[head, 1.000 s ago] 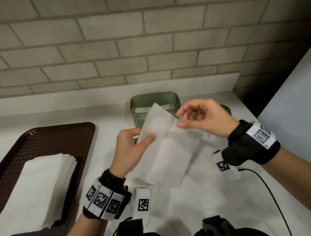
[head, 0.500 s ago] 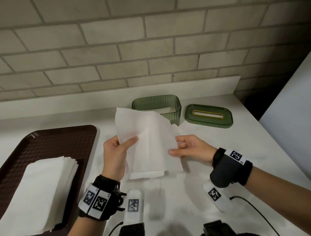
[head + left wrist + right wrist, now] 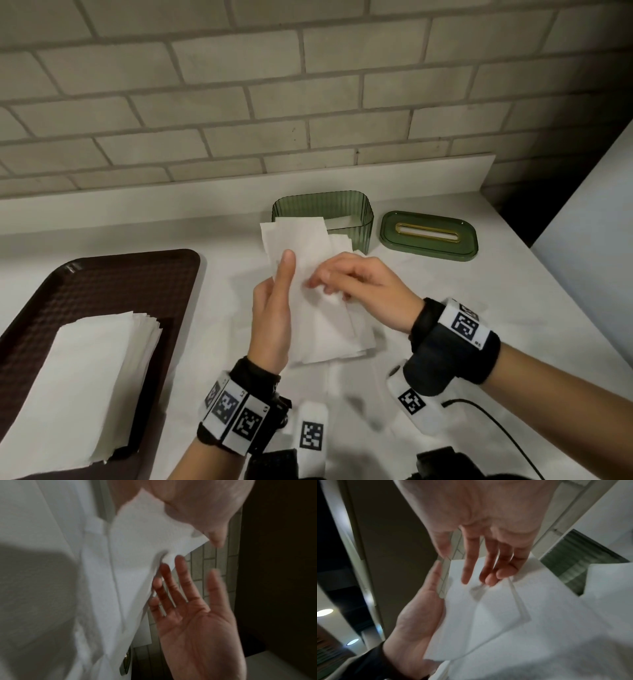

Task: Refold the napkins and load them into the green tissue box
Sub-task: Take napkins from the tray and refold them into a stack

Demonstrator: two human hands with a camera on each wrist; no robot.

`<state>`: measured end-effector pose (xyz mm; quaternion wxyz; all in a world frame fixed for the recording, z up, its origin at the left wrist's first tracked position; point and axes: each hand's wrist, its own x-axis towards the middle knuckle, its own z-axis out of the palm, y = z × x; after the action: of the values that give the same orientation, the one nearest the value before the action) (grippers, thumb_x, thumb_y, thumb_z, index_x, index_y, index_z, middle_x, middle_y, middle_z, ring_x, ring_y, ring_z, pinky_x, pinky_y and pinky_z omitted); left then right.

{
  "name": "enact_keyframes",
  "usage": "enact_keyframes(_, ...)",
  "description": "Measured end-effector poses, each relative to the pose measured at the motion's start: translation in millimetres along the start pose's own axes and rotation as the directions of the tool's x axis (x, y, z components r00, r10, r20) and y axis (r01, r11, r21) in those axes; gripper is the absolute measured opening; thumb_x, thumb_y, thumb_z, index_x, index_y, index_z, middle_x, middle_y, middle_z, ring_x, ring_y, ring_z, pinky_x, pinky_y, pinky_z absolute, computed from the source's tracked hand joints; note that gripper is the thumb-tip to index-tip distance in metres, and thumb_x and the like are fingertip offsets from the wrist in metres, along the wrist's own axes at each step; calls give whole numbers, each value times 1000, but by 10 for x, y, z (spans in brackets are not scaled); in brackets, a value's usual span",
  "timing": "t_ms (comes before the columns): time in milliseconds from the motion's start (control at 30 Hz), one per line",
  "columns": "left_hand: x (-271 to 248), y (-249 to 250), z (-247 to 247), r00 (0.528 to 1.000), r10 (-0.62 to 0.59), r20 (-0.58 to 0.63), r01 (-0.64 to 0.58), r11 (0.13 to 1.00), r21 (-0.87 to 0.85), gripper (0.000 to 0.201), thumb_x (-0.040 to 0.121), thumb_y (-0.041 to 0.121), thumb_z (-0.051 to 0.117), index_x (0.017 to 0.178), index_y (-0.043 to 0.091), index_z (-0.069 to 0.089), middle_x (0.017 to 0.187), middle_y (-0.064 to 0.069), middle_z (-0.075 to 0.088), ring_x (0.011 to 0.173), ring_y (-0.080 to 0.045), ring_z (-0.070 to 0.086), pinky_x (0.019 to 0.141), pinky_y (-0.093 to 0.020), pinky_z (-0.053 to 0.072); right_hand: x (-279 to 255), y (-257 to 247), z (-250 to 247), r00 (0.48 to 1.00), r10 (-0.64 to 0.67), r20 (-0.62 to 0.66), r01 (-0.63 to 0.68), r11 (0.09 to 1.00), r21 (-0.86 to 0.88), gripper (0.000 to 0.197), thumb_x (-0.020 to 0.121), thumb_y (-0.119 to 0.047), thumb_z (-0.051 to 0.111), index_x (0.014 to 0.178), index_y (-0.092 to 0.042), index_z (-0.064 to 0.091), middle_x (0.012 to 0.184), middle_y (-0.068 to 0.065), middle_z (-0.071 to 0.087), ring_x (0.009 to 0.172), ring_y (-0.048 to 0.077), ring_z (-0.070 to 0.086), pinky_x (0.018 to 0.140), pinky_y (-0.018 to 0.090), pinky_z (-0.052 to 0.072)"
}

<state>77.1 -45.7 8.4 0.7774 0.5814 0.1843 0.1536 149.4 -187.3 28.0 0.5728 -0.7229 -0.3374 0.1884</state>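
Napkin [image 3: 322,329] against left hand [image 3: 270,318], under fingertips of right hand [image 3: 363,287].

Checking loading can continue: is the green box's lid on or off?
Off. The lid lies on the counter beside the open green tissue box, apart from it.

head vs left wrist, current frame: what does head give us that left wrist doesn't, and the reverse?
Only head: the brown tray with its stack of napkins, and the open green tissue box beyond the hands.
Only left wrist: the palm side of the left hand, its fingers straight along the edge of the napkin.
Both: that napkin, held up with the left hand and the right hand on it, and the brick wall behind.
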Motion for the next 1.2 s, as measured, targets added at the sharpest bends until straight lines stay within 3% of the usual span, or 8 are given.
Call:
enact_keyframes(100,-24,-10,18,1000,24,-7,-24,999,-24,22,89,23,67,100,6,74,104,-15,74,96,-25,72,82,-35,59,14,153,2,981,41,-192,-44,999,-9,24,80,-13,76,101,-22,70,107,5,62,79,17,61,78,29,52)
enact_keyframes(167,-39,-23,20,998,56,-3,-56,998,5,15,91,6,61,99,3,73,98,-13,76,89,-24,72,76,-31,59,16,176,-1,946,113,-303,-102,993,53,38,75,-17,82,108,-22,63,104,4,60,75,13,58,72,22,52)
enact_keyframes(400,-41,12,-1,995,98,31,-98,995,17,13,91,8,63,98,4,73,97,-10,76,90,-23,72,75,-30,58,9,215,-67,940,168,-295,-129,981,148,15,78,-17,78,79,-6,69,71,13,64,64,13,58,64,22,48)
enact_keyframes(600,28,28,-96,993,116,8,-115,989,-90,38,81,14,75,111,-8,66,114,-20,70,108,-37,66,98,-49,52,-36,286,-156,916,254,-309,-195,958,211,14,77,-13,80,76,-5,68,58,3,57,45,5,46,53,18,40)
enact_keyframes(767,7,28,-75,985,161,54,-160,987,-25,27,82,1,70,109,-3,69,109,-13,74,95,-28,72,78,-35,59,-34,278,-144,909,279,-309,-208,947,244,15,76,-14,81,78,-5,68,61,6,59,45,6,45,53,18,40)
enact_keyframes(900,1,17,-72,982,178,66,-178,984,-3,29,82,-2,69,112,0,69,108,-9,75,96,-29,72,79,-36,59,-29,257,-125,905,282,-317,-208,946,247,15,76,-14,80,76,-7,67,57,1,57,44,5,45,52,17,40)
enact_keyframes(1033,32,-21,-107,978,201,63,-204,978,46,33,82,-7,69,114,0,66,109,-11,74,96,-32,72,79,-39,59,-45,249,-129,906,276,-322,-221,955,197,20,73,-19,83,81,-11,67,68,-1,61,54,5,50,60,19,42)
enact_keyframes(1200,26,84,-140,922,234,307,-301,934,192,66,81,-11,70,133,21,44,107,-13,73,96,-34,71,78,-49,58,30,9,-298,960,24,-278,-64,988,-139,75,70,-22,86,128,-30,39,120,-10,52,101,0,51,75,1,36)
